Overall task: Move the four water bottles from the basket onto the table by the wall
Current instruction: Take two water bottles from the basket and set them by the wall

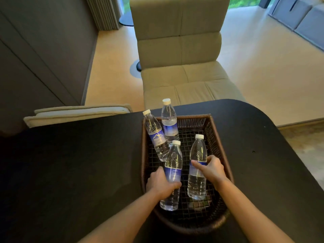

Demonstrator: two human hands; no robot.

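A dark brown woven basket (217, 137) sits on a black table (70, 163). Inside stand several clear water bottles with white caps and blue labels. My left hand (161, 185) is wrapped around the near left bottle (172, 160). My right hand (212, 170) grips the near right bottle (198, 151) at its label. Two more bottles lean at the basket's far left corner: one tilted left (155, 132) and one upright behind it (169, 121). Both held bottles still rest inside the basket.
A beige padded lounge chair (180, 55) stands beyond the table's far edge. A grey wall (43, 50) runs along the left, with a beige cushion (77, 113) below it. The table's rounded corner is at the right, over light flooring.
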